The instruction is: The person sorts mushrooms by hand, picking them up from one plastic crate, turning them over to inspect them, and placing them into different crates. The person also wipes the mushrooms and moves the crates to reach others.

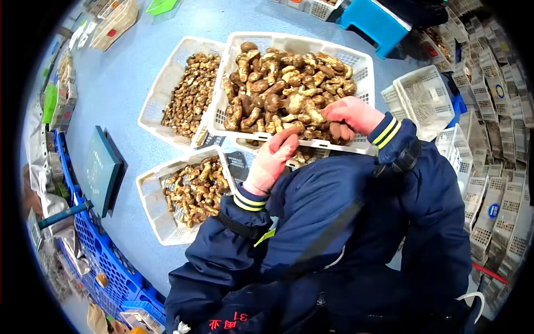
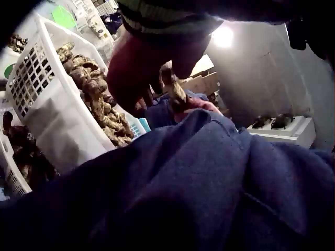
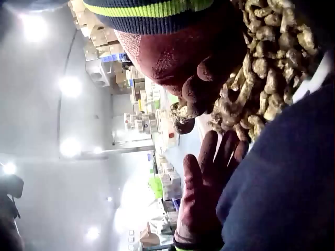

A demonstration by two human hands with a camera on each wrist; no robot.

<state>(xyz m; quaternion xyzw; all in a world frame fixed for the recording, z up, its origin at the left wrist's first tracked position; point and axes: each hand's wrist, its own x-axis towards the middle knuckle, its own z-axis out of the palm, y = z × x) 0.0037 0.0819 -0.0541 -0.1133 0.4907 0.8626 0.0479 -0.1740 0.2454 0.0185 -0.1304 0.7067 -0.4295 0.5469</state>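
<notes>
My right hand [image 1: 353,117], in a pink glove with dirty fingertips, is over the near right side of a big white crate [image 1: 245,134] heaped with brown mushrooms [image 1: 261,86]. Its curled fingers grip a mushroom [image 3: 182,119], whose pale end and brown end stick out past them in the right wrist view. My gloved left hand [image 1: 272,161] is at the crate's near rim. Its fingers stretch out, slightly spread, in the right wrist view, and nothing is in its palm. From the left wrist, a mushroom [image 2: 175,89] stands up between the two hands.
Left of the big crate are a white crate of small mushrooms [image 1: 192,92] and, nearer, a crate of slender mushrooms [image 1: 197,186]. A scale with a dark platform [image 1: 99,170] stands farther left. Empty crates [image 1: 425,103] and a blue stool [image 1: 374,25] are to the right.
</notes>
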